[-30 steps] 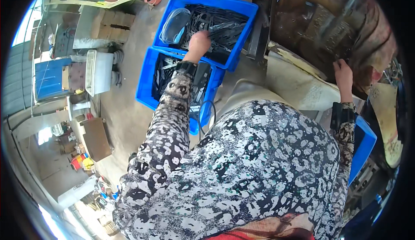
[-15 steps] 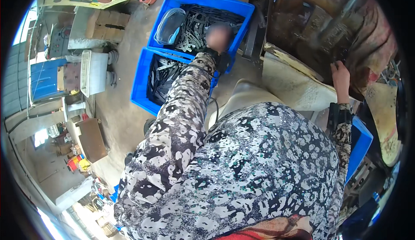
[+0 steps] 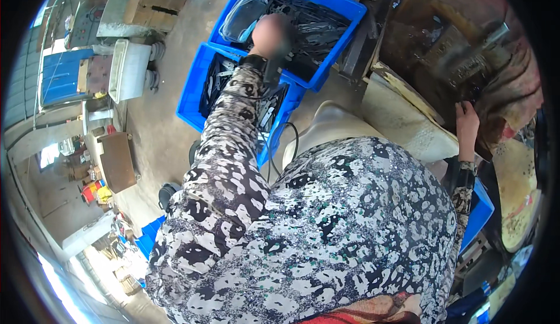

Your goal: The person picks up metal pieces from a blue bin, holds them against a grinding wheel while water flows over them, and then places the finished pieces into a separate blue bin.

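My left hand [image 3: 270, 35] is stretched over the far blue bin [image 3: 345, 39], near a clear plastic tub [image 3: 242, 17] at the bin's left side. A blur covers the hand, so its fingers and anything in them cannot be made out. Flat dark metal pieces [image 3: 318, 29] fill much of that bin. Below my forearm, a second blue bin [image 3: 191, 99] holds more thin metal strips [image 3: 267, 117]. At the right, my right hand [image 3: 466, 126] rests by the edge of a brown, oily work surface [image 3: 414, 44]. Its fingers are loosely extended, with nothing visible in them.
A pale, worn board [image 3: 402, 114] hangs along the front of the work surface. A metal rod [image 3: 496, 34] sticks up over it. Another blue bin [image 3: 478, 213] stands beside my right forearm. A black cable [image 3: 296, 140] loops near my left arm. A brown cabinet [image 3: 119, 160] stands farther left.
My left hand has moved left and up within the picture, toward the clear tub. My right hand remains beside the work surface. The whole view has shifted slightly.
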The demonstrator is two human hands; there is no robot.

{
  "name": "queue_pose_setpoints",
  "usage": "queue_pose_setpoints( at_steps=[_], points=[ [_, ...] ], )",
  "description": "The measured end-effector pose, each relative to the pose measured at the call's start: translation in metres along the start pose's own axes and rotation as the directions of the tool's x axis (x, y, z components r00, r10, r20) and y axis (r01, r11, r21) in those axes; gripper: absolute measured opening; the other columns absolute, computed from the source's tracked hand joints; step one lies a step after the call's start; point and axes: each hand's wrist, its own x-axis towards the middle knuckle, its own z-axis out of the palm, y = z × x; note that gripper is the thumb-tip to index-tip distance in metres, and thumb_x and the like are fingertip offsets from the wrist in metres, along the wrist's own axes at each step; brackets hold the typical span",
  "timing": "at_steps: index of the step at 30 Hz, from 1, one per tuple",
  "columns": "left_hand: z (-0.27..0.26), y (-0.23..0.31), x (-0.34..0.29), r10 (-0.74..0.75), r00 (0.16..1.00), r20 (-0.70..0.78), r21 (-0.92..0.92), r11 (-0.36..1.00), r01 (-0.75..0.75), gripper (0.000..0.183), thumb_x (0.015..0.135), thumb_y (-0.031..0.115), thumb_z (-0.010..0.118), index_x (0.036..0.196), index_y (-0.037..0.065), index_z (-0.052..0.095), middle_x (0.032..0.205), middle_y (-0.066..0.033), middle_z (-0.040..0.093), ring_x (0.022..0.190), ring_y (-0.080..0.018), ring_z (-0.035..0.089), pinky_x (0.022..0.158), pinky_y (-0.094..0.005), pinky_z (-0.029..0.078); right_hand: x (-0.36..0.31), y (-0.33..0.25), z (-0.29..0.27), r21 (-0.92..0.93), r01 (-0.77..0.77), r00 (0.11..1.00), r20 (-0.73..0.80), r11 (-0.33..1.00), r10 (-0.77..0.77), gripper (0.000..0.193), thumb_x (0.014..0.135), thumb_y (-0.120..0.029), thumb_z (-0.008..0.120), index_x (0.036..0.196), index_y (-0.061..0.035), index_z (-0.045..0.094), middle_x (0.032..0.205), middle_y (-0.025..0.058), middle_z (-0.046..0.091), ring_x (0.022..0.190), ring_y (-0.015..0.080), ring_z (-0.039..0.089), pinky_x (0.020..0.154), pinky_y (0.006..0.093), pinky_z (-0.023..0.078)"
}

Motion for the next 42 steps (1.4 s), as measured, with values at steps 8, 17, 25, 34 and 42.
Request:
queue_pose_setpoints(
  at_steps=[8,17,25,34,42],
  points=[
    [-0.063,-0.053,-0.046,-0.308,0.925,-0.222,-0.163,0.947,0.277,0.016,0.083,0.013,0.062,0.093,0.010,0.074,0.090,-0.0150,0.069,0.088,-0.0337,0.066,0.079,-0.0424,0.052,0.001,0.002,-0.003,-0.009,0.025,1.000,0.017,1.000,-0.025,0.026,0.094,-0.026,0.059,0.106,-0.0032,0.063,0.090,0.0248,0.065,0.085,0.0424,0.063,0.072,0.0457,0.048],
    [-0.057,-0.068,-0.163,-0.619,0.785,-0.040,-0.097,0.784,0.613,0.022,0.083,0.017,0.057,0.094,0.009,0.075,0.089,-0.0165,0.072,0.086,-0.0324,0.069,0.080,-0.0405,0.054,0.007,0.010,-0.004,-0.015,0.024,0.999,0.046,1.000,-0.024,0.029,0.094,-0.027,0.059,0.107,-0.0025,0.065,0.095,0.0216,0.068,0.091,0.0408,0.064,0.076,0.0445,0.049],
    [-0.001,-0.060,-0.169,-0.579,0.685,0.443,0.038,0.775,0.631,0.026,0.091,0.025,0.057,0.104,0.007,0.070,0.091,-0.0178,0.071,0.079,-0.0329,0.069,0.071,-0.0436,0.055,0.009,0.014,-0.007,-0.032,-0.002,0.997,0.071,0.999,0.004,0.030,0.094,-0.028,0.060,0.107,-0.0025,0.065,0.095,0.0226,0.067,0.089,0.0413,0.064,0.076,0.0448,0.050],
    [0.030,-0.103,-0.192,-0.270,0.801,0.534,-0.667,0.447,0.596,0.030,0.094,0.029,0.053,0.105,0.006,0.067,0.090,-0.0127,0.069,0.078,-0.0260,0.065,0.068,-0.0364,0.051,-0.001,-0.004,-0.007,-0.090,0.008,1.000,-0.029,0.996,-0.011,0.036,0.091,-0.034,0.062,0.108,-0.0035,0.065,0.097,0.0258,0.066,0.091,0.0433,0.063,0.076,0.0458,0.051],
    [-0.062,-0.005,-0.199,-0.535,0.523,0.664,-0.748,-0.472,0.467,0.017,0.094,0.022,0.060,0.081,0.013,0.054,0.070,0.0013,0.058,0.061,-0.0088,0.055,0.054,-0.0228,0.044,-0.006,-0.015,-0.025,0.664,-0.514,0.855,0.448,0.542,0.261,0.012,0.094,-0.021,0.063,0.100,-0.0103,0.062,0.067,-0.0061,0.048,0.048,0.0018,0.038,0.042,0.0194,0.028]
  ],
)
